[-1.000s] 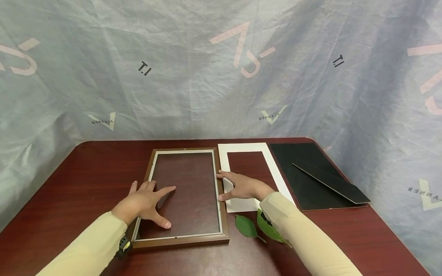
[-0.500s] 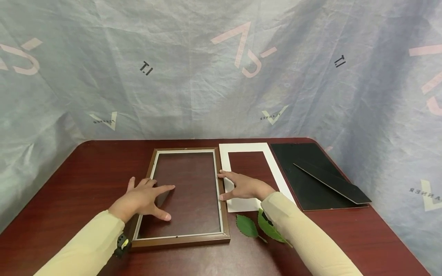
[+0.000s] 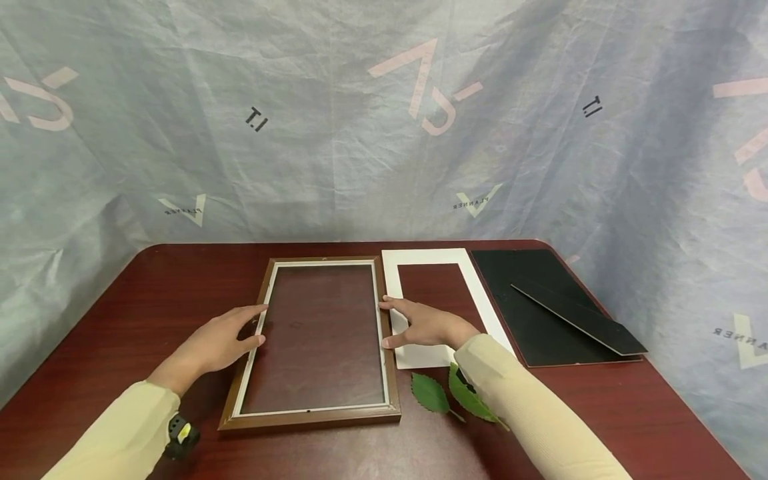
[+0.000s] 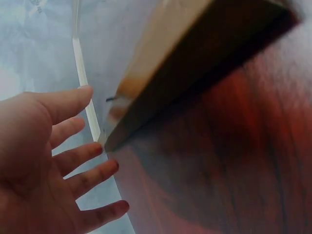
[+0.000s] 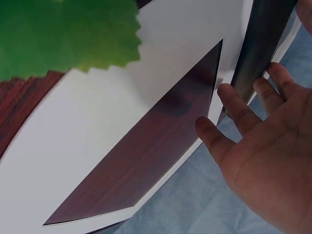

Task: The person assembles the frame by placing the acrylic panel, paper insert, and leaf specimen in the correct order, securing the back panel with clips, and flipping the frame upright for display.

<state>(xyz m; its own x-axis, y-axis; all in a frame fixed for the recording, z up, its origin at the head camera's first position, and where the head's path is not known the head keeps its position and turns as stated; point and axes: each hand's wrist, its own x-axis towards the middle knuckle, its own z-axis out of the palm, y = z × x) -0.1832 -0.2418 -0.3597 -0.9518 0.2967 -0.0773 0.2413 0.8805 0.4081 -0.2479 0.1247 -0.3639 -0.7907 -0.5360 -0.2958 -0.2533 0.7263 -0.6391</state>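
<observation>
A brown picture frame (image 3: 318, 419) with a white inner lip and a clear pane lies flat on the dark red table. My left hand (image 3: 207, 343) is at the frame's left side, its fingers spread in the left wrist view; contact is hard to tell. At the right side, my right hand (image 3: 423, 323) rests its thumb and fingertips on or against the frame's edge, with the fingers loosely bent. Beneath the right hand lies a white mat board (image 3: 411, 360) with a rectangular opening. Two green leaves (image 3: 429, 393) sit in front of the mat, one partly hidden by the right sleeve.
A black backing board (image 3: 504, 267) lies at the far right, its stand flap (image 3: 576, 317) raised at a slant. Behind the table (image 3: 180, 280) hangs a grey printed sheet (image 3: 300, 167). The left wrist wears a black strap (image 3: 180, 437).
My left hand has moved left, from over the pane to the frame's left edge, and its fingers have drawn closer together. The right hand and the frame stay in place.
</observation>
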